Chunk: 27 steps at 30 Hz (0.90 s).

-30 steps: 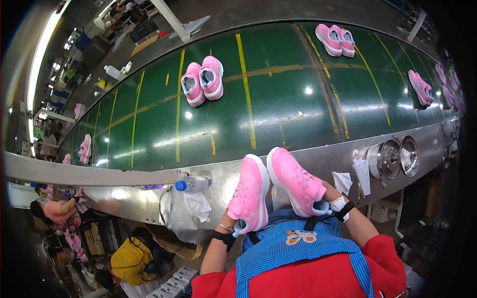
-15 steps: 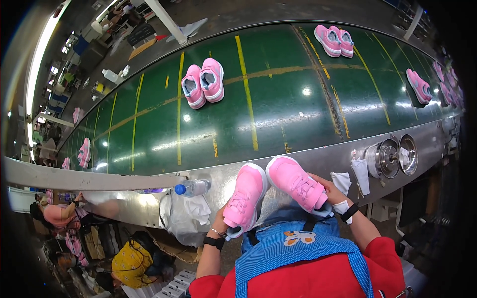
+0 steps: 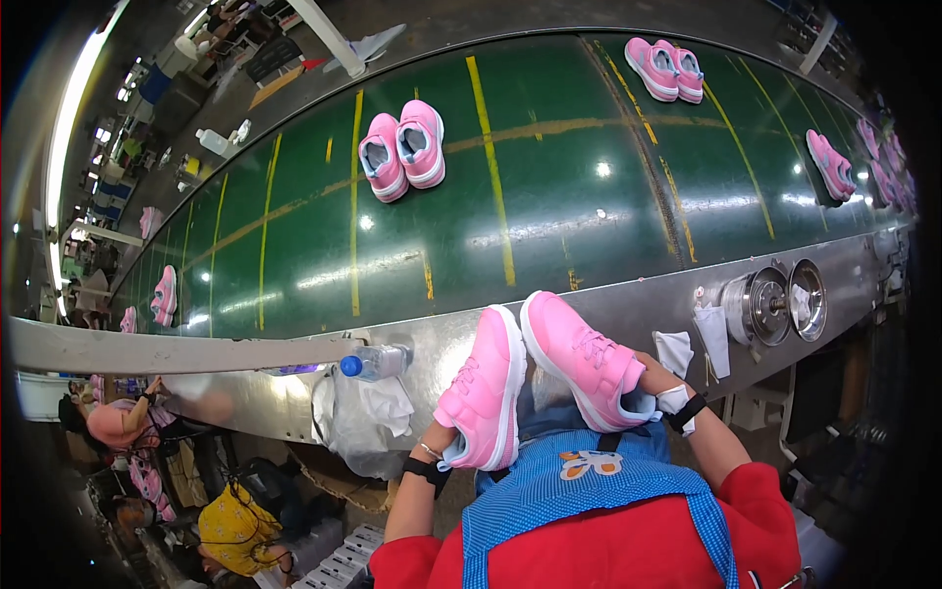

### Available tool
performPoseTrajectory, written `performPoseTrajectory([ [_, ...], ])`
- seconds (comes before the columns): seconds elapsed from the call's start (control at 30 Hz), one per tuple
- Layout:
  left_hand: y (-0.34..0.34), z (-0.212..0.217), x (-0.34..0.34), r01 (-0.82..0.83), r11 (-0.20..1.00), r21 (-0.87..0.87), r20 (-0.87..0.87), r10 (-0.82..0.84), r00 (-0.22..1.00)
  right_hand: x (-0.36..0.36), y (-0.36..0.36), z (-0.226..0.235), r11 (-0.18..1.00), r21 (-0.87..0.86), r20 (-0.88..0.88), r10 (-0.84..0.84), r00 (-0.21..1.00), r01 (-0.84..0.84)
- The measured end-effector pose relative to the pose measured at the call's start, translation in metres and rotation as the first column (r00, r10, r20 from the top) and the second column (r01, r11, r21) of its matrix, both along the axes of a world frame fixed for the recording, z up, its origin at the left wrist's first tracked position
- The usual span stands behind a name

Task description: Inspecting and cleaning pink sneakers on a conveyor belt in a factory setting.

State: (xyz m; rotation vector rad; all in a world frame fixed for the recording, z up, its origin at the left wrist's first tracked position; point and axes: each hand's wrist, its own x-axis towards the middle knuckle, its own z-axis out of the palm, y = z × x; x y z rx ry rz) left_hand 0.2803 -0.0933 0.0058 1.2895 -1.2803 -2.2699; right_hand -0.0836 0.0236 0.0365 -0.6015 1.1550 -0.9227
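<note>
My left hand (image 3: 439, 439) grips a pink sneaker (image 3: 481, 388) at its heel end, with the fingers mostly hidden behind it. The shoe is rolled so that its white sole edge faces the other shoe. In my right hand (image 3: 657, 377) is a matching pink sneaker (image 3: 581, 353) with pink laces, a strap and a pale blue lining; the shoe covers part of this hand too. Both toes point away from me and nearly meet, above the near metal edge (image 3: 608, 312) of the conveyor. A white wrap and a black band circle my right wrist.
Beyond lies a green conveyor belt (image 3: 417, 250) carrying pink sneaker pairs, one pair (image 3: 402, 150) ahead. At left are a blue-capped bottle (image 3: 378, 362), a plastic bag (image 3: 355, 432) and a grey bar (image 3: 177, 351). Metal bowls (image 3: 758, 307) and white cloths (image 3: 673, 351) sit at right.
Both sneakers have tilted and turned in my hands, the left one now showing more of its sole edge. Their toes have come closer together and moved slightly up in the picture.
</note>
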Motion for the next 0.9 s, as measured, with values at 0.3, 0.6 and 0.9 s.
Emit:
performPoseTrajectory([
  [0.3, -0.004, 0.007, 0.008, 0.241, 0.964, -0.109, 0.147, -0.224, 0.963, 0.003, 0.001, -0.021, 1.0, -0.017, -0.037, 0.026, 0.999, -0.026],
  [0.6, -0.005, 0.007, 0.008, 0.031, 0.998, 0.06, -0.039, -0.029, 0.999, 0.01, -0.004, -0.013, 0.999, 0.038, 0.041, -0.004, 0.999, 0.002],
  [0.9, -0.004, 0.012, 0.024, 0.051, 0.977, -0.205, 0.106, -0.03, 0.994, 0.028, -0.007, 0.016, 0.983, -0.178, -0.232, -0.088, 0.969, 0.046],
])
